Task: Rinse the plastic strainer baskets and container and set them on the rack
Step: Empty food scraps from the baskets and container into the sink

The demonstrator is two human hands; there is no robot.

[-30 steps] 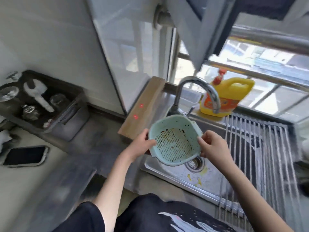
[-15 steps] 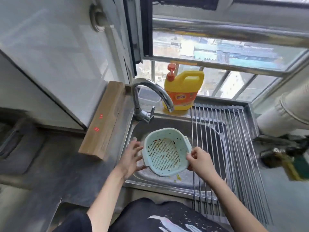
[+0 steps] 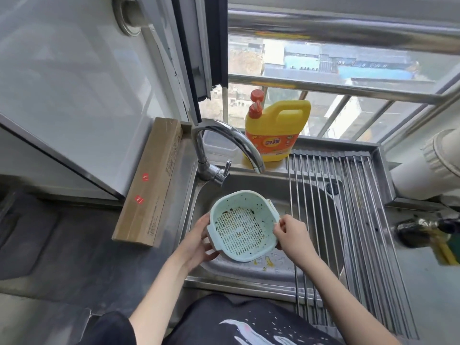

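Observation:
A pale green plastic strainer basket, speckled with dark food bits, is held tilted over the steel sink. My left hand grips its left rim and underside. My right hand pinches its right rim. The chrome faucet arches above the basket, and no water is running. A roll-up metal rack covers the right part of the sink. No other basket or container is in view.
A yellow detergent bottle stands on the ledge behind the sink. A long cardboard box lies on the counter at left. A white pipe and a dark scrubber sit at right. Food scraps lie on the sink floor.
The view has swung right and down from the counter to centre on the sink. The basket has lowered into the sink below the faucet, and my left hand has closed on its rim.

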